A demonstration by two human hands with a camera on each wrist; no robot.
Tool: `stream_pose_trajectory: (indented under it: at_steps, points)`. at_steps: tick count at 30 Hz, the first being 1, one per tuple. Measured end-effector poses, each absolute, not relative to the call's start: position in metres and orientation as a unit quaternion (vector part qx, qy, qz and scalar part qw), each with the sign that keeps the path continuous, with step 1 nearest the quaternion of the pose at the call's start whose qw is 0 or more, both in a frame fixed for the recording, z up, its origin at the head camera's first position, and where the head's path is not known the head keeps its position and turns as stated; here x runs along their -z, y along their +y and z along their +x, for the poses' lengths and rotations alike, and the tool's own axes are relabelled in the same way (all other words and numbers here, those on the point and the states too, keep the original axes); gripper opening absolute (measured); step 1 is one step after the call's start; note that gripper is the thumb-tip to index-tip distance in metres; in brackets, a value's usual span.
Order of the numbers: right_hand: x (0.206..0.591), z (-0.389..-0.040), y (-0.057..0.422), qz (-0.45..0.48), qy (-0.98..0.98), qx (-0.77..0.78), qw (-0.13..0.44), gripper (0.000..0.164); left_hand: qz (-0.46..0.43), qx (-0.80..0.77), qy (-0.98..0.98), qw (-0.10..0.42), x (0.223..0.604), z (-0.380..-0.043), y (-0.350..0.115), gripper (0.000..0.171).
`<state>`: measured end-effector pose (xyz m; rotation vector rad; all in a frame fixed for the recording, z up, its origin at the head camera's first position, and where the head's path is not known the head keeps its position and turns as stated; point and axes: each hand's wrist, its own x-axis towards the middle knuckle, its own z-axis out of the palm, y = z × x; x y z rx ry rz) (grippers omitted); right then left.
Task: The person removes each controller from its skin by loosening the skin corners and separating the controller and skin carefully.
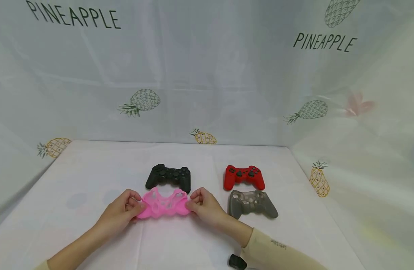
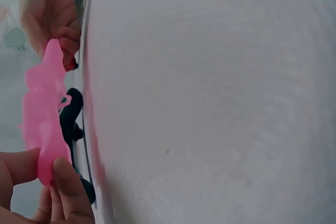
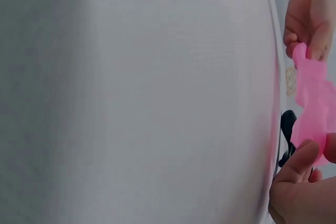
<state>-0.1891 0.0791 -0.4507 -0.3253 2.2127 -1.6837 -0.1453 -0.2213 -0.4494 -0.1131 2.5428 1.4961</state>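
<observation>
Both hands hold up a pink silicone controller cover [image 1: 163,205], one at each end, with its cut-out holes showing in the head view. My left hand [image 1: 121,210] pinches the left grip end between thumb and fingers. At the opposite end, my right hand [image 1: 207,207] pinches the right grip in the same way. In the left wrist view the cover [image 2: 44,114] appears edge-on, raised above the tabletop. Just behind it lies a black game controller [image 1: 168,176], its lower right grip close to the cover's top edge.
To the right, a red controller [image 1: 244,177] lies behind a grey controller [image 1: 252,203], which is near the right forearm. A small black object [image 1: 237,261] shows beside the right sleeve. A white pineapple-print cloth [image 1: 207,75] hangs behind the white table [image 1: 75,168].
</observation>
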Motion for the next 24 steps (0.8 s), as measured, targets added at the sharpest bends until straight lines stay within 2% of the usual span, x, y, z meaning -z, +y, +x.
stream_pose_trajectory:
  at_steps: [5,17,24]
  points:
    - [0.451,-0.188,0.075,-0.115,0.773,0.598,0.175,0.023,-0.056,-0.503,0.858,0.086,0.448,-0.142,-0.225,0.038]
    - [0.451,-0.185,0.066,-0.134,0.764,0.606,0.176,0.031,-0.056,-0.477,0.873,0.078,0.447,-0.137,-0.230,0.037]
    - [0.453,-0.185,0.066,-0.141,0.793,0.562,0.186,0.031,-0.027,-0.463,0.878,0.117,0.450,-0.133,-0.234,0.047]
